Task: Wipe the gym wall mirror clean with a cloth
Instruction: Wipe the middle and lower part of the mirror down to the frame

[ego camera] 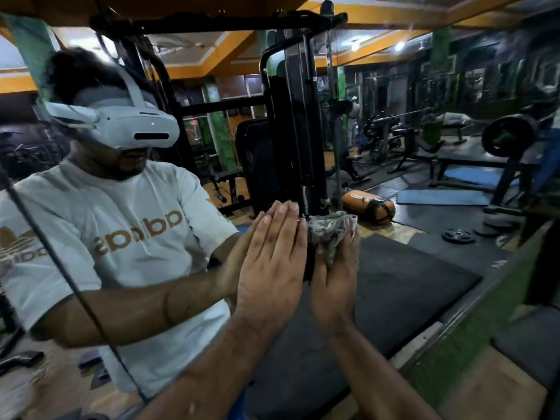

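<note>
The wall mirror fills most of the view and reflects me and the gym. My left hand lies flat on the glass, fingers straight and together, pointing up, meeting its own reflection. Just to its right, my right hand holds a crumpled grey patterned cloth against the mirror. The cloth bunches out above the hand and between thumb and fingers. Part of the cloth is hidden behind the hand.
The mirror's green-edged frame runs diagonally at the lower right, with wooden floor beyond it. Reflected in the glass are a black cable machine, benches, a barbell rack, weight plates, an orange bag and black floor mats.
</note>
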Tool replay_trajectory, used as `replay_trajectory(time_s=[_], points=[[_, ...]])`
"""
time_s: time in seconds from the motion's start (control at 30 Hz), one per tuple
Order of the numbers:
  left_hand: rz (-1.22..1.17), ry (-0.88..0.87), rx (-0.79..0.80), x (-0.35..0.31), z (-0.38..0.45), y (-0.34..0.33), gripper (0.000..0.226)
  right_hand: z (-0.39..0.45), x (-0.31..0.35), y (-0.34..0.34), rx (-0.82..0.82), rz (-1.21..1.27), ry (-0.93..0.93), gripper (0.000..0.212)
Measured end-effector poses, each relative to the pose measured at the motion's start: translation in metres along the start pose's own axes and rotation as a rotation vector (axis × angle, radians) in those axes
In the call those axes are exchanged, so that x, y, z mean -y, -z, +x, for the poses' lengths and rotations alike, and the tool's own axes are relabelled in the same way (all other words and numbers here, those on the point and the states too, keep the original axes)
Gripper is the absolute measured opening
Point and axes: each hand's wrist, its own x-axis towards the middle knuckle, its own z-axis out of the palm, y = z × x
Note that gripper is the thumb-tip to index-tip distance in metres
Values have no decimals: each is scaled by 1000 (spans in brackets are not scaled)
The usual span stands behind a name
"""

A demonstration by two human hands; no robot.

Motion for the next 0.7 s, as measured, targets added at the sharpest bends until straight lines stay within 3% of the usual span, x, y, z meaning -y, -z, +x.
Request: replay_trajectory(time_s=[0.17,0.3,0.37,0.47,0.53,0.63,0.7], points=[[-32,4,-11,-3,3,-3,55,12,-17,4,18,-22,145,66],[-40,-51,31,-5,14,-1,59,23,-38,7,-109,214,-151,63],[-58,-67,59,-9,22,-1,61,39,-24,7,-106,236,-209,62],[-71,-76,99,-15,33,-1,69,43,-20,16,23,136,40,66],[-61,-82,105,-20,40,-2,69,42,-44,24,36,76,84,67],[-24,-99,62,-29,51,-10,60,65,-55,26,-70,228,-166,62],[-9,-107,45,-39,60,-16,58,86,-43,29,-65,229,-218,67]])
